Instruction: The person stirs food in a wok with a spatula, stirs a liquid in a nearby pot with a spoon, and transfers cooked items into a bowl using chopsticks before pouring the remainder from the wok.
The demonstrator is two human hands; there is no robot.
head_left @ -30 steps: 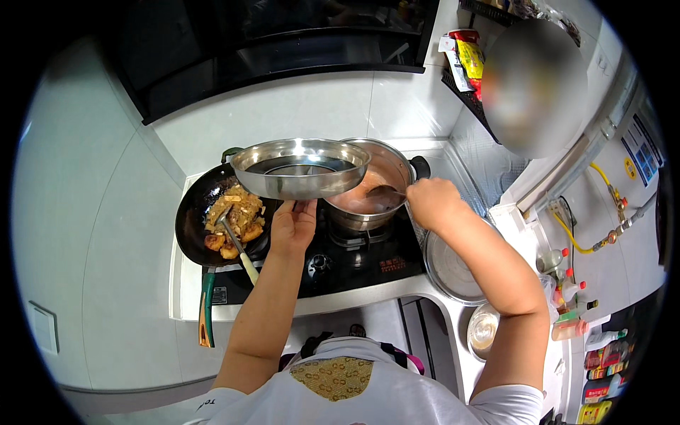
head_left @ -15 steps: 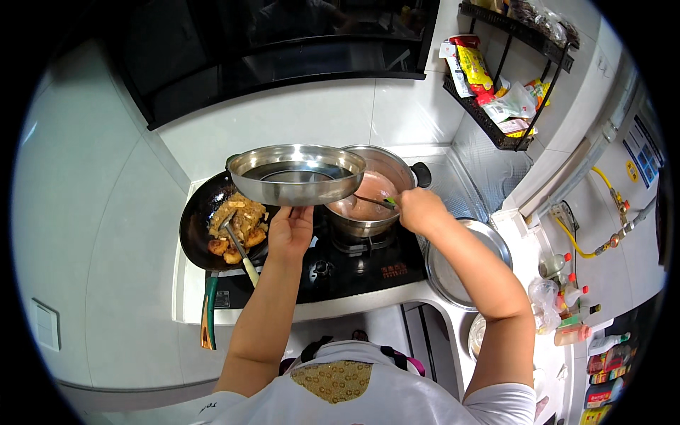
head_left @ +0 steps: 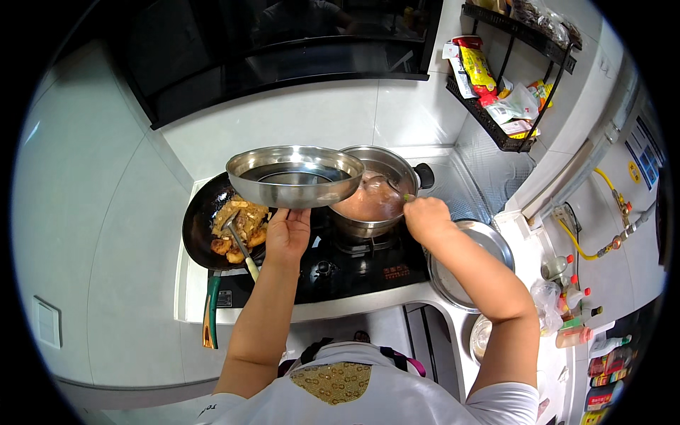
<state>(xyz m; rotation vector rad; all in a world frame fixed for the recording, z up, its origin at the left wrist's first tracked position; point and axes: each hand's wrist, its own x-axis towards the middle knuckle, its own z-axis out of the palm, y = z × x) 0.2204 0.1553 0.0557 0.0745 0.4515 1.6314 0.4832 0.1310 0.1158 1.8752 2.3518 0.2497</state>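
1 shallow steel basin [head_left: 296, 191], raised, overlapped the pot's rim in view; the left hand [head_left: 287, 237], at its 6 o'clock, held it from below, fingers bent to the underside, tips hidden. 1 ladle [head_left: 397, 189], blurred, was gripped at the handle by the curled fingers of the right hand [head_left: 427, 220]; its head lay inside 1 steel pot [head_left: 365, 229] of pinkish liquid, at the basin's 3 o'clock, on 1 black stove [head_left: 354, 276]. 1 wok [head_left: 198, 221], at the basin's 8 o'clock, contained browned food [head_left: 244, 219] and 1 turner [head_left: 238, 241]. 1 round steel tray [head_left: 453, 280] sat at the pot's 4 o'clock.
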